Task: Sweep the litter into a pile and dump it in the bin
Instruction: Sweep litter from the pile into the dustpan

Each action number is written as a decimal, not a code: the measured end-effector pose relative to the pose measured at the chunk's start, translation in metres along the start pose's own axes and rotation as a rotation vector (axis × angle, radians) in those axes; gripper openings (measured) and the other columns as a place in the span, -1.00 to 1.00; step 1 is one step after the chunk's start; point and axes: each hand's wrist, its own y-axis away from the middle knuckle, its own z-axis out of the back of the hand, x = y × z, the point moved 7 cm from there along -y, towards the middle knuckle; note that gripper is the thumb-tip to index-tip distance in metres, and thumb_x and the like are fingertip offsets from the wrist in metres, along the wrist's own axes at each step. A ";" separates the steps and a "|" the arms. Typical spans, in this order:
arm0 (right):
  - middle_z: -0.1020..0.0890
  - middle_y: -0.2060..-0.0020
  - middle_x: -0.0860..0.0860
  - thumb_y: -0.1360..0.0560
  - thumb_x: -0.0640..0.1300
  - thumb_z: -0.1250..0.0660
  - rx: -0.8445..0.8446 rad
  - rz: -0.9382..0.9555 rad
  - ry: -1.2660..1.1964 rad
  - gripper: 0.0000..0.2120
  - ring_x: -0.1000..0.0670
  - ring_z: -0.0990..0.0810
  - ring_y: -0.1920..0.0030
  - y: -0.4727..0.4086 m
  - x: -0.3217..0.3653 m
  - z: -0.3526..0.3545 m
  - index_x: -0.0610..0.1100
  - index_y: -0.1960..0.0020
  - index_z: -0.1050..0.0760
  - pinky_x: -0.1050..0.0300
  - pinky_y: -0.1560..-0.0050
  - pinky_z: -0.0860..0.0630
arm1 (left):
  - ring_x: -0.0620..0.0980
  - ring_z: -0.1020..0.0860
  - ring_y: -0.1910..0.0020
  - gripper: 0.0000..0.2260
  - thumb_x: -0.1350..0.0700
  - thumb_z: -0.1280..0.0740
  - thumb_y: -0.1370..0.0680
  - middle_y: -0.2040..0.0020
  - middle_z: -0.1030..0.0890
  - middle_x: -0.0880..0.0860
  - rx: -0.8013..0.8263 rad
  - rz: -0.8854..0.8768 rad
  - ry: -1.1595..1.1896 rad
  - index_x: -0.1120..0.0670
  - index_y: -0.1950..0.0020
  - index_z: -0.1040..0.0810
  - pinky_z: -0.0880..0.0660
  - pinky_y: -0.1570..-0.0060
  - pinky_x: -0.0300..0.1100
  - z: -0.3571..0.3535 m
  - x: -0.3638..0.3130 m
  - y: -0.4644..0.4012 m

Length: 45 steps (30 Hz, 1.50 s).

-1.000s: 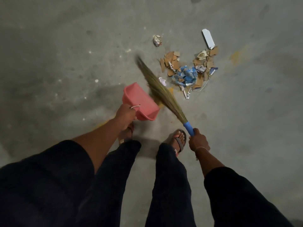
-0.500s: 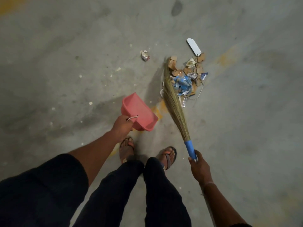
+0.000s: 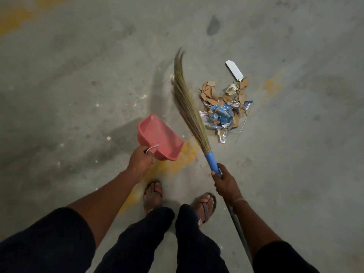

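A pile of litter (image 3: 224, 107), brown cardboard scraps with blue and white wrappers, lies on the grey concrete floor ahead of me. A white card (image 3: 234, 70) lies just beyond it. My right hand (image 3: 224, 182) grips the blue-collared handle of a grass broom (image 3: 187, 103). Its bristles lie just left of the pile, the tip blurred. A small crumpled scrap (image 3: 173, 77) peeks out at the bristles' left edge. My left hand (image 3: 140, 161) holds the handle of a pink dustpan (image 3: 159, 137), left of the broom. No bin is in view.
My two sandalled feet (image 3: 153, 196) stand near the bottom centre, on faded yellow paint (image 3: 177, 160). White specks dot the floor at the left. A dark stain (image 3: 213, 24) marks the concrete far ahead.
The broom swung right against the pile, then back left, with its tip now farther out near the loose scrap. The litter sits more tightly bunched. My view moved back from the pile.
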 end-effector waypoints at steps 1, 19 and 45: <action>-0.59 0.06 -0.06 -0.56 0.18 -0.22 0.004 0.014 -0.013 -0.51 -0.10 -0.59 0.12 -0.014 0.012 -0.006 0.11 -0.46 -0.34 -0.16 0.00 -0.63 | 0.07 -0.60 0.26 -0.80 0.06 -0.31 -0.59 0.16 -0.63 0.19 -0.010 -0.008 -0.004 0.19 0.04 -0.58 -0.36 0.33 -0.15 0.002 0.001 -0.004; -0.48 0.34 -0.14 -0.68 -0.05 -0.15 0.006 -0.113 -0.335 -0.80 -0.04 -0.45 0.45 -0.023 -0.002 -0.023 -0.16 -0.15 -0.43 0.07 0.46 -0.45 | 0.07 -0.58 0.28 -0.88 0.14 -0.30 -0.63 0.19 -0.58 0.13 0.050 -0.076 -0.096 0.17 -0.06 -0.59 -0.33 0.42 -0.19 -0.023 -0.001 -0.030; -0.63 -0.09 -0.19 -0.65 -0.08 -0.25 -0.396 -0.036 0.043 -0.59 -0.25 -0.61 -0.03 -0.038 -0.047 0.141 -0.07 -0.48 -0.35 -0.02 0.01 -0.49 | 0.09 -0.62 0.30 -0.75 -0.02 -0.23 -0.41 0.16 -0.69 0.17 0.154 -0.153 -0.203 0.06 0.05 -0.61 -0.43 0.29 -0.11 -0.134 -0.092 -0.007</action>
